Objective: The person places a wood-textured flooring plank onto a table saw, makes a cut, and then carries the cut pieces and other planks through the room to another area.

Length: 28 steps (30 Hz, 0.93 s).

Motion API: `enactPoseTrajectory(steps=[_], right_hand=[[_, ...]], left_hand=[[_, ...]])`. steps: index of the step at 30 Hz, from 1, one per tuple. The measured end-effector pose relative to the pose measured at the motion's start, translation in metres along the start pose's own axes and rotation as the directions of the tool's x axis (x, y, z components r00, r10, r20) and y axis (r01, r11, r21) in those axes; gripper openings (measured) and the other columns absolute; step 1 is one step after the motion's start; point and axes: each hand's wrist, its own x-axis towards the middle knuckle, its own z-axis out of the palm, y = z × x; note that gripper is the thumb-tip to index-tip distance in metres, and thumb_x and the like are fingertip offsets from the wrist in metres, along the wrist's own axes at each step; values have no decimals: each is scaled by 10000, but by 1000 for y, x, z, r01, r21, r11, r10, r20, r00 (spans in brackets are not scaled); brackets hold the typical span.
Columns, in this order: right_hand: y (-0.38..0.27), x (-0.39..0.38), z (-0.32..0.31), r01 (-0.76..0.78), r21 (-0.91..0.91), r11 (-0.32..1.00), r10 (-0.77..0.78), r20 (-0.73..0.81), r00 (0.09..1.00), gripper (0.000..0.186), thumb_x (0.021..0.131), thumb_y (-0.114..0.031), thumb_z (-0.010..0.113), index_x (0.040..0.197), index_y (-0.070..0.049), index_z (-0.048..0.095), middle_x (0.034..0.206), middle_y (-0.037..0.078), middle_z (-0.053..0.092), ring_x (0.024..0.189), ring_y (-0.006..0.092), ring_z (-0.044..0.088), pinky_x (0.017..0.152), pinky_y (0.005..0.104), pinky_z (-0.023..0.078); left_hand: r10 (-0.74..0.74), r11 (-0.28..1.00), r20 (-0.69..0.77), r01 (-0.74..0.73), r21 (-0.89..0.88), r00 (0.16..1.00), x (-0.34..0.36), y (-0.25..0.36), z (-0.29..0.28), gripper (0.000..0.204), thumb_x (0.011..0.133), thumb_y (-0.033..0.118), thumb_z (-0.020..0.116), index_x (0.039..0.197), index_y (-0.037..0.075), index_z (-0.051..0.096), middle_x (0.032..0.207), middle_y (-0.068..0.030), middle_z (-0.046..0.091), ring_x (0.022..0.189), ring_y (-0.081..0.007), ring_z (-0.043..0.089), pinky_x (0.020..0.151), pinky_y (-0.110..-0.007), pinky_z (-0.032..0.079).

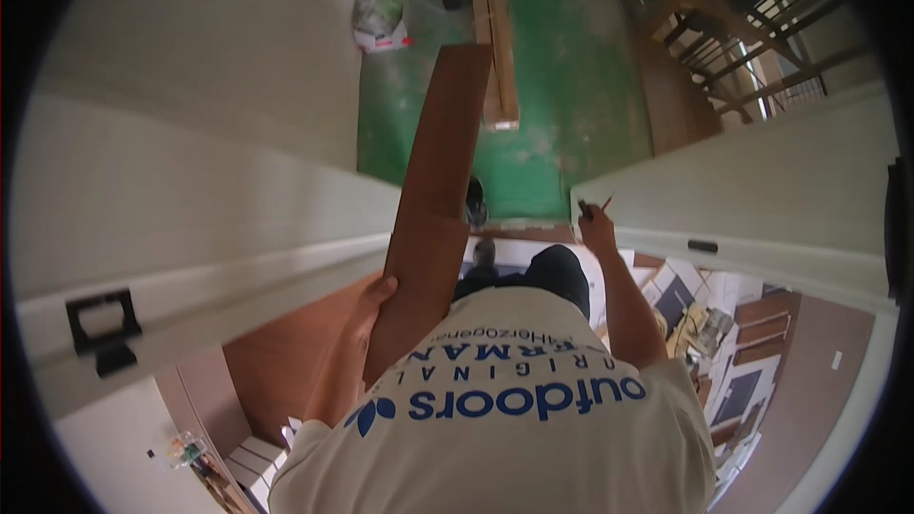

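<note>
A long flat reddish-brown wooden board (438, 152) slants up in front of me, with its far end over the green floor. My left hand (381, 293) is closed on the board's left edge, near its lower end. My right hand (597, 230), well to the right of the board, is closed around a thin reddish pencil (607, 201) and a small dark object (586, 211) whose kind I cannot make out. Beside the board, my dark shoe (477, 202) shows at the floor's near edge.
Long wooden beams (505, 100) lie on the green floor (543, 157) ahead. Clear bags of odds and ends (383, 5) rest by the left wall. Pale walls stand close on both sides, one with a black wall box (103, 322). Wooden stair-like framing (743, 57) rises at far right.
</note>
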Motion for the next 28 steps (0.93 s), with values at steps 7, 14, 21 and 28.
enactPoseTrajectory(steps=[7,14,21,28], right_hand=[[55,195,-10,-158,-120,980,170,103,980,255,821,-192,607,1039,-60,628,958,260,673,943,467,635,814,536,512],[88,531,-102,-82,-248,965,110,103,989,334,835,-161,621,1145,-37,620,994,262,671,943,435,651,817,514,511],[-72,879,-157,-49,-96,994,64,171,983,374,847,-200,643,1160,2,600,951,214,666,806,312,648,710,442,503],[-7,1187,-209,100,-193,976,-62,195,979,392,795,-137,624,1166,-17,580,1076,186,653,811,216,631,633,384,493]], left_hand=[[153,969,8,-148,-196,988,143,187,151,671,891,335,714,1383,-49,467,1284,-164,619,1167,-254,603,1010,-365,480],[125,992,-155,-121,35,980,382,314,230,705,870,343,732,1395,-36,453,1230,-185,633,1123,-282,616,976,-392,489],[59,996,-322,-32,87,945,518,528,374,722,849,370,754,1361,-58,480,1228,-191,633,1069,-263,645,942,-359,515],[65,970,-139,-30,243,988,773,793,521,689,879,396,716,1374,-23,485,1249,-160,618,1089,-232,625,933,-351,499]])
